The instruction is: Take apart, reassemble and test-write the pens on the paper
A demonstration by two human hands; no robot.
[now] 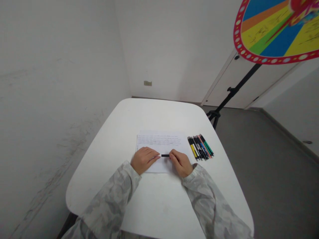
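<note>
My left hand (145,160) is closed in a pinch, with a thin pale strip showing between thumb and fingers. In line with that strip, a black pen part (164,155) bridges the short space to my right hand (181,162). My right hand's fingers are curled around the other end of the pen, hiding it. Both hands rest over a white sheet of paper (159,141) with several lines of handwriting on its upper part. To the right of my right hand lies a row of pens (200,147) in yellow, white, black, blue, pink and green, side by side.
The white table (159,114) has rounded corners and stands beside the left wall (62,83). Beyond its right far corner is a black tripod stand (226,99) carrying a colourful prize wheel (276,30). A white door (239,89) is behind the stand.
</note>
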